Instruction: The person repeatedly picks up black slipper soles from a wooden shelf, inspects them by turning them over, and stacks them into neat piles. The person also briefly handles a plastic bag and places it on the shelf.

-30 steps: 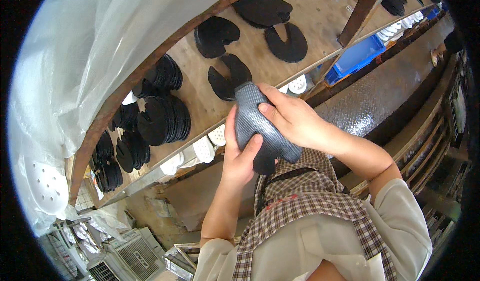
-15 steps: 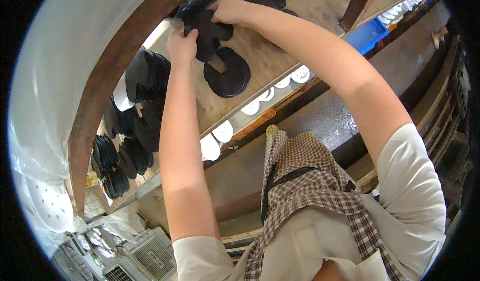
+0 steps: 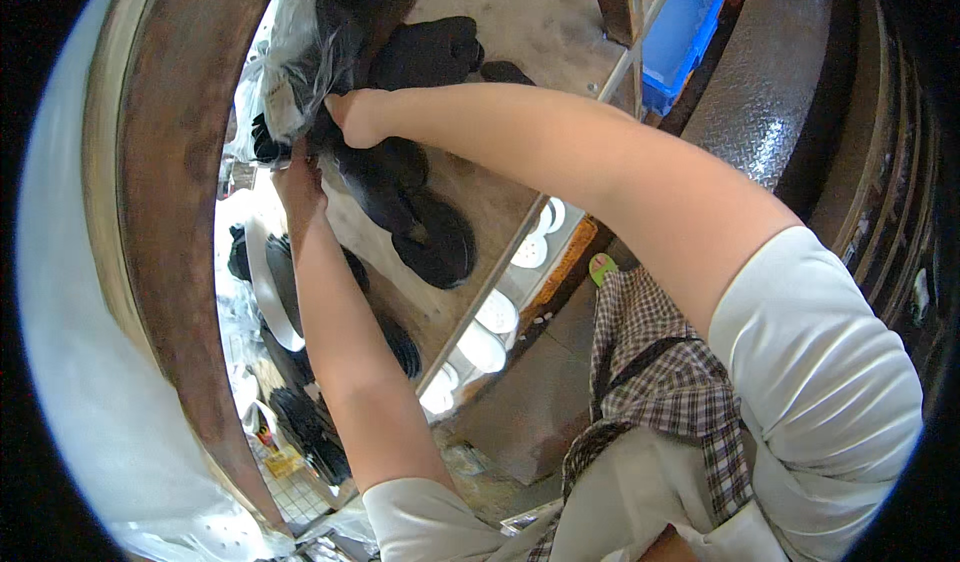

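Reaching up over the wooden table (image 3: pixel 520 22), my right hand (image 3: pixel 355 117) gripped a black sole (image 3: pixel 375 167) at the far edge, and my left hand (image 3: pixel 298 177) touched it beside a plastic bag (image 3: pixel 290 52). Not yet set down; more soles (image 3: pixel 440 247) lay nearer on the table.

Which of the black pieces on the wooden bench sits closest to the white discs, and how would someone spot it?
Start at the wooden bench with its metal front edge. Below the right hand, dark pieces run in a chain toward that edge. The one meant is the black horseshoe-shaped piece at the chain's lower end: it lies flat and alone, untouched by either hand, nearest the white discs under the edge.
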`<state>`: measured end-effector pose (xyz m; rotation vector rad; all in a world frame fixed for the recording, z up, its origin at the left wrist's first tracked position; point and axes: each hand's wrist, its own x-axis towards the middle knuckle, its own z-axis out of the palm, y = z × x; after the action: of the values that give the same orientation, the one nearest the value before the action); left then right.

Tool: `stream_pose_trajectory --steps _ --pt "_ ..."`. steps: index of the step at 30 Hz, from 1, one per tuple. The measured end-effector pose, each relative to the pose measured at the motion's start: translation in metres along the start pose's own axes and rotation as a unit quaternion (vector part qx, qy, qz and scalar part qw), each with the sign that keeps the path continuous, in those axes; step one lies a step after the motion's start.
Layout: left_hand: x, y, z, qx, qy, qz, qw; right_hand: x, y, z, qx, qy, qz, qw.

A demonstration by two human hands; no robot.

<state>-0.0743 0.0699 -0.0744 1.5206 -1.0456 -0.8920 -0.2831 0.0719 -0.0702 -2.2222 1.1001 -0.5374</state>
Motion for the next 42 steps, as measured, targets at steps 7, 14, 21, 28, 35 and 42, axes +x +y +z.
stream_pose_trajectory --steps 7,14,21,28,35,42 --pt "0.078 -0.018 -0.056 0.133 -0.072 0.098 0.984 0.084 0.015 0.027 -0.043 -0.039 -0.064 0.996" --pt "0.054 -0.015 -0.068 0.235 -0.042 -0.112 0.965 0.055 0.000 0.022 0.056 -0.096 -0.046 0.993" --pt "-0.069 0.018 -0.022 0.217 -0.153 -0.195 0.944 -0.028 -0.006 -0.009 -0.146 -0.255 -0.082 0.952" --pt "-0.083 0.008 -0.003 0.178 -0.108 -0.156 0.966 -0.045 0.004 0.017 -0.131 -0.077 -0.049 0.987" --pt "-0.082 0.009 -0.002 0.154 -0.096 -0.172 0.968 -0.024 0.008 0.019 -0.101 -0.062 -0.017 0.993" --pt "-0.077 0.002 0.001 0.083 -0.030 -0.198 0.976 -0.031 0.000 0.021 -0.067 -0.081 -0.028 0.994"
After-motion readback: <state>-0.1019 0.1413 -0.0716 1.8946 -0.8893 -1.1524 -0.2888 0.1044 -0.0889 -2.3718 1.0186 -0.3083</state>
